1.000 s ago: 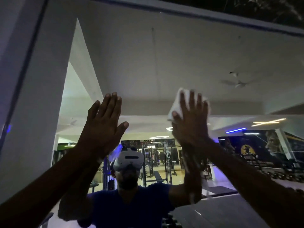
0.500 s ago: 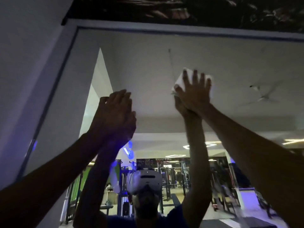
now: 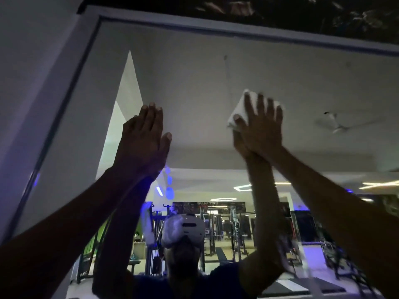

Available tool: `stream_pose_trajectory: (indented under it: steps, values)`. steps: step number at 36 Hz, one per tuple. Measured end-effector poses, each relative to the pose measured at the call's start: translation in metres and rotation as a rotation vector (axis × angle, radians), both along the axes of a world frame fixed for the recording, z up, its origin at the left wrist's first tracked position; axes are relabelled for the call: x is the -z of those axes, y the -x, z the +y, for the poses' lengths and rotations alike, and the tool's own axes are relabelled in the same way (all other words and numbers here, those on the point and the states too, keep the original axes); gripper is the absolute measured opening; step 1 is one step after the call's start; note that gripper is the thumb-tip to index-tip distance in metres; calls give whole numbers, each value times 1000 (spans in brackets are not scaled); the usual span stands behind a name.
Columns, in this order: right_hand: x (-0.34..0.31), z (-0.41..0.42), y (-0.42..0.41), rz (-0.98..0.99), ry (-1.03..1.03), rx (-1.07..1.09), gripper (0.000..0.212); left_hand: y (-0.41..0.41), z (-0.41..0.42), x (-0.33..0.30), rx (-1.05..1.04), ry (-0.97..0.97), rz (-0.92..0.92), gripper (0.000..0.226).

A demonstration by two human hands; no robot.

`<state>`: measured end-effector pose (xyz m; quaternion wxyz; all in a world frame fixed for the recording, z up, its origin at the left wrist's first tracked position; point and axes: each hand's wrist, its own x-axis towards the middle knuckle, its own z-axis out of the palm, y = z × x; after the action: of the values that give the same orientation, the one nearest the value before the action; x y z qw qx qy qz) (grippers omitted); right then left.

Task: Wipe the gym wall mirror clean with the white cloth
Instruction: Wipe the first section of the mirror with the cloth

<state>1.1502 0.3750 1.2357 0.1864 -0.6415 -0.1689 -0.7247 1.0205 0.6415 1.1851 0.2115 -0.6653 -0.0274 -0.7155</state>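
The wall mirror [image 3: 194, 67] fills most of the head view, its frame running along the top and down the left. My right hand [image 3: 260, 126] lies flat with straight, spread fingers and presses the folded white cloth [image 3: 236, 114] against the glass, high and right of centre. The cloth shows above and left of the fingers; the rest is hidden under the palm. My left hand [image 3: 143, 139] rests flat on the glass to the left, fingers straight and together, with nothing in it.
The mirror's grey frame [image 3: 216, 24] sits just above the hands, with a dark patterned wall above it and a plain wall at the left. Reflected in the glass are my raised arms, a person wearing a headset, a ceiling fan [image 3: 339, 124] and gym machines.
Both hands have slid upward on the glass toward the top frame. The right hand kept the cloth pressed flat, and my view has tilted up.
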Motion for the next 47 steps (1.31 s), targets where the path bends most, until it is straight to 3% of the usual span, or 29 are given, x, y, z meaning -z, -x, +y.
stream_pose_trajectory:
  steps: [5, 8, 13, 17, 19, 23, 25, 27, 31, 35, 38, 41, 44, 47]
  values:
    - [138, 25, 29, -51, 469, -95, 78, -10, -19, 23, 40, 74, 27, 83]
    - [159, -19, 14, -19, 599, -72, 72, -13, -29, 52, 9, 1, 100, 84]
    - [142, -108, -25, 166, 147, 41, 76, -4, -37, 98, 38, -11, 182, 83]
    - [180, -62, -3, 169, -87, 24, 82, 0, -37, 130, 53, 5, 209, 78]
    - [238, -11, 20, 133, 66, -58, 78, 0, -39, 144, 74, 16, 220, 75]
    - [343, 29, 48, 140, 683, -188, 81, 2, -46, 166, 101, 23, 244, 72]
    - [336, 0, 36, 89, 798, -144, 74, 3, -44, 175, 94, 10, 262, 74]
    - [306, -40, 16, 75, 713, -63, 69, 5, -37, 179, 67, -20, 269, 73]
    - [253, -122, -23, 178, 261, 57, 78, 8, -23, 186, 25, -13, 236, 71]
    - [287, -60, 7, 270, -158, -34, 79, 7, -37, 197, 5, 24, 262, 73]
    - [377, 13, 44, 294, 99, -172, 83, 0, -58, 213, 70, 35, 312, 70]
    - [437, 24, 54, 289, 423, -187, 86, -5, -64, 229, 99, 28, 328, 71]
    - [408, -23, 25, 216, 616, -142, 78, 0, -55, 233, 69, -23, 316, 72]
    - [341, -82, -6, 170, 486, -91, 69, 4, -53, 234, 47, -27, 327, 71]
